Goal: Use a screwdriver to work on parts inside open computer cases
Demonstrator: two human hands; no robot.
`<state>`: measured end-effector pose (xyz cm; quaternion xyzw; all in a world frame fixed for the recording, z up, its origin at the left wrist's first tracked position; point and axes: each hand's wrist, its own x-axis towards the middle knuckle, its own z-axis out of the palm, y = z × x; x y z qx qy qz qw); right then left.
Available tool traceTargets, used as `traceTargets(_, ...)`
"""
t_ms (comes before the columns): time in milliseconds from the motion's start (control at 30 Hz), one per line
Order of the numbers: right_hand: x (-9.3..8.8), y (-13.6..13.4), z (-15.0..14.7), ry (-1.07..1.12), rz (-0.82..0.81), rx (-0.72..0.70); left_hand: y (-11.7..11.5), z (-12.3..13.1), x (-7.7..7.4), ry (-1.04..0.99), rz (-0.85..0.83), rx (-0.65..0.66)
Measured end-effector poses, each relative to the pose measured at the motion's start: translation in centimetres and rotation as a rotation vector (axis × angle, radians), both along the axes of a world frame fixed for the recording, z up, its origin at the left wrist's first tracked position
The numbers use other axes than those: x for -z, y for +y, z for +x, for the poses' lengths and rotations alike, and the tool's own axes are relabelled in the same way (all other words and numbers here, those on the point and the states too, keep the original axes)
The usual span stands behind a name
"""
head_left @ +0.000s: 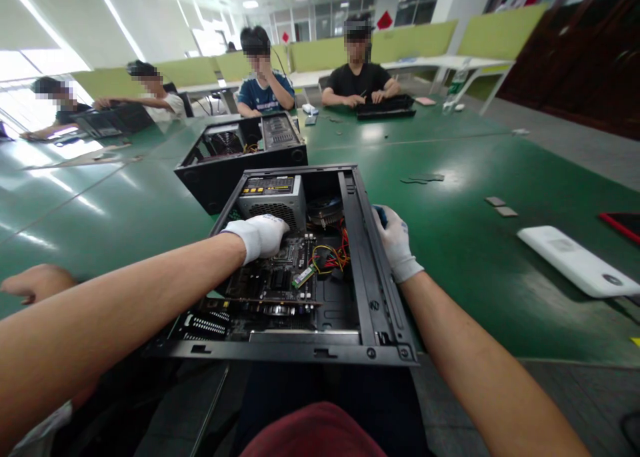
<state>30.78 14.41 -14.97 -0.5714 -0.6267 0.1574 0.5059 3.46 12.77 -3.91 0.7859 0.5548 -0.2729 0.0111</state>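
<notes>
Head: gloved left hand point(267, 235) inside boxy metal case point(275, 353), right hand point(396, 242) outside; grips unclear.

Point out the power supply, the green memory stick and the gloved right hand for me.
Power supply point(275, 206): head view, on its vented grey side.
Green memory stick point(303, 277): head view, mid-length on its labelled face.
Gloved right hand point(396, 241): head view, on the white glove's back.

At our edge of the table point(475, 303) lies a computer case point(356, 257), power supply point(280, 200) behind motherboard point(260, 283) inside, second case point(245, 168) behind left, device point(570, 260) right.
</notes>
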Motion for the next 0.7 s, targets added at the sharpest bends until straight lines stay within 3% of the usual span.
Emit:
traceTargets(400,0.0,-0.1,-0.1,0.004,0.011,-0.019,0.6,-0.6,2.4,-0.037,-0.035,0.066)
traceTargets(700,-0.1,-0.2,-0.3,-0.006,-0.010,-0.034,0.4,-0.4,2.1,-0.032,-0.084,0.065)
